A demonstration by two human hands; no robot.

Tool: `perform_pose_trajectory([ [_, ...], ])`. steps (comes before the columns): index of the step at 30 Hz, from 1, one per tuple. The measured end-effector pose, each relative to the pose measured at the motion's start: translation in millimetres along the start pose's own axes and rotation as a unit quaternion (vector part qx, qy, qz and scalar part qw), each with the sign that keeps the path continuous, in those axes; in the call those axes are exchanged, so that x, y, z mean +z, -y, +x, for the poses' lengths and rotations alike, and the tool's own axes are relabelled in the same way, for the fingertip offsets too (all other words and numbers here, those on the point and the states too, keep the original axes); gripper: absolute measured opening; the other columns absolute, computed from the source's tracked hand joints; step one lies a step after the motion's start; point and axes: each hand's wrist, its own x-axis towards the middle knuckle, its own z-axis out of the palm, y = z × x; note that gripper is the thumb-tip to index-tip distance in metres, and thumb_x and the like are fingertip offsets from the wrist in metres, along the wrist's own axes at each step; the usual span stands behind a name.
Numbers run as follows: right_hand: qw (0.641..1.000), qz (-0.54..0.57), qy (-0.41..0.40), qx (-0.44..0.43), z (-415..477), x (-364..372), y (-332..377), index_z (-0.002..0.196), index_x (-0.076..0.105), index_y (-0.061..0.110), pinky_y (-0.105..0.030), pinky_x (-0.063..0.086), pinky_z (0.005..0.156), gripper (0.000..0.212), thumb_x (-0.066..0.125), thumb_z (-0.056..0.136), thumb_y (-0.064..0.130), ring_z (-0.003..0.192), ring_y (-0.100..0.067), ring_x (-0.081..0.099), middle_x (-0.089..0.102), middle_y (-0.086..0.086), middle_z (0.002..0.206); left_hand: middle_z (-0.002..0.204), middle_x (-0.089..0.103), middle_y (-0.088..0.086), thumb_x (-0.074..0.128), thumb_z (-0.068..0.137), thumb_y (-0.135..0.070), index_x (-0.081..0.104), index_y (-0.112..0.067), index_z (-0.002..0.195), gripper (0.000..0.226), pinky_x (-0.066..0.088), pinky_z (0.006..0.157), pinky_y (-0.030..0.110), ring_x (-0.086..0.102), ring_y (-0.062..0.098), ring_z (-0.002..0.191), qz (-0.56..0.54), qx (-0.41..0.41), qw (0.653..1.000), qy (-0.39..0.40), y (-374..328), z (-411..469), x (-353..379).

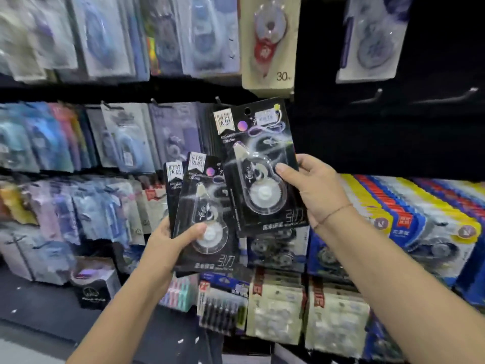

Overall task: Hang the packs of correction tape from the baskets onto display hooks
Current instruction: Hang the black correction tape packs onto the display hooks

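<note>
My right hand [315, 190] grips one black pack [259, 166] by its edge, lifted at one o'clock from the spare packs [204, 219] fanned in my left hand [170, 240]. I judge none of these is hung yet. Bare hooks [378, 94] stand at two o'clock. The black pack is a dark card with a clear blister, a white wheel and a punched hole on top.

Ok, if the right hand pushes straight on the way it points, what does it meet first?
Probably the hanging stack of black packs just behind the pack that the right hand holds, though blur leaves the depth unclear.
</note>
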Motion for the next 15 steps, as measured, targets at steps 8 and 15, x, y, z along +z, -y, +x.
perform_pose_trajectory([
  [8,0.998,-0.044,-0.036,0.0,37.1,59.5,25.2,0.087,0.066,0.013,-0.034,0.059,0.068,0.004,0.066,0.091,0.013,0.073,-0.018,0.07,0.074,-0.006,0.082,0.096,0.077,0.014,0.08,0.06,-0.027,0.062,-0.014,0.111,0.056,0.06,0.069,0.043,0.075,0.03,0.078,-0.047,-0.005,0.999,0.011,-5.4,33.1,-34.9],
  [15,0.996,-0.022,-0.088,0.015,36.1,70.9,11.1,0.085,0.068,0.013,-0.036,0.059,0.069,0.006,0.066,0.09,0.013,0.068,-0.015,0.069,0.074,0.0,0.072,0.094,0.077,0.011,0.076,0.064,-0.02,0.062,-0.013,0.111,0.05,0.059,0.055,0.034,0.075,0.027,0.077,-0.082,0.002,0.996,0.034,-3.6,46.3,-44.3],
])
